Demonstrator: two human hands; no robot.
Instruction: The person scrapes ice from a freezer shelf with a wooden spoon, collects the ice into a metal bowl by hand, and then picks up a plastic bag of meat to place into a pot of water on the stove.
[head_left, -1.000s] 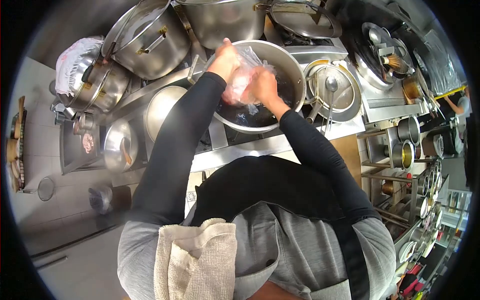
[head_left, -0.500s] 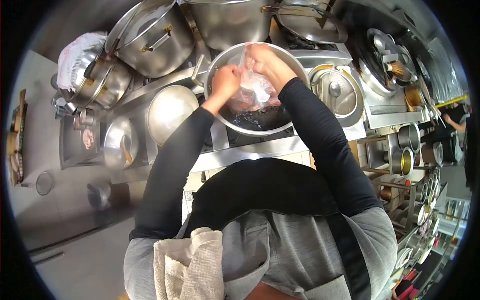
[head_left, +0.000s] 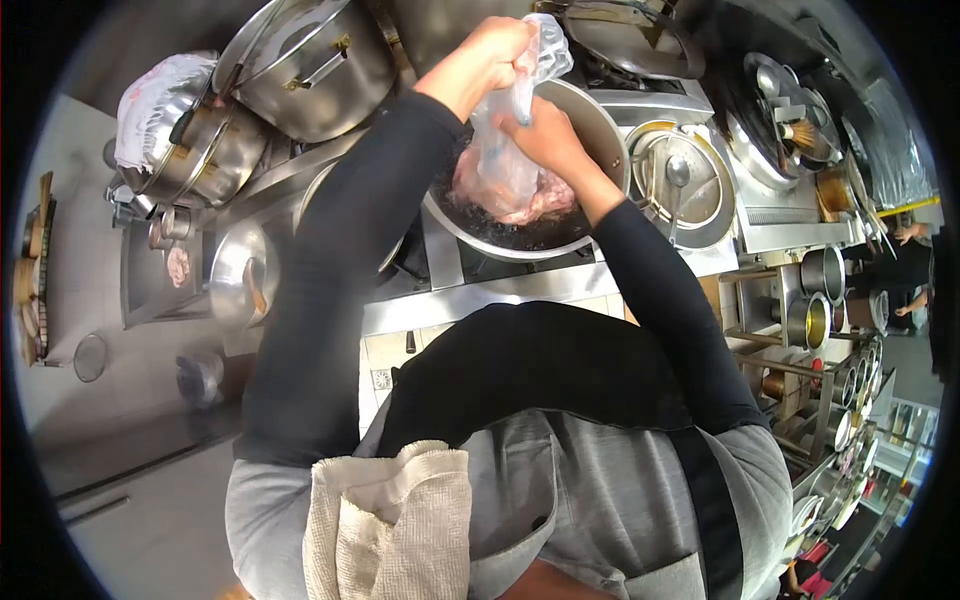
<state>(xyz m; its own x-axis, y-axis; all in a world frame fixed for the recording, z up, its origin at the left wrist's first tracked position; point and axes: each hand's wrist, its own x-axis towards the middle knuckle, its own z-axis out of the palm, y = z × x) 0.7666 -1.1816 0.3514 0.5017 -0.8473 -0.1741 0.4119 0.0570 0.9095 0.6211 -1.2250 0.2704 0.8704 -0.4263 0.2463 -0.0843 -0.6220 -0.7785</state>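
My left hand (head_left: 498, 50) is raised above the pot, fingers closed on the gathered upper part of a clear plastic bag (head_left: 508, 170). Lower down, my right hand (head_left: 548, 138) is closed around the same bag. The bag hangs into a wide metal pot (head_left: 612, 140) on the stove. Pink raw meat (head_left: 545, 200) lies in the pot at the bag's lower end; whether some is still inside the bag is hard to see. Dark liquid (head_left: 520, 232) shows at the pot's near side.
Behind stand a large stockpot (head_left: 330, 90) and a wok-like pan (head_left: 630, 45). Right of the pot, a ladle (head_left: 677, 175) rests over a round container (head_left: 715, 215). A metal bowl (head_left: 235, 275) is at left. My left sleeve partly covers another bowl. A person (head_left: 908, 270) stands far right.
My left hand has risen up and away, pulling the bag's top higher. My right hand has moved down and slightly right. More meat shows low in the pot.
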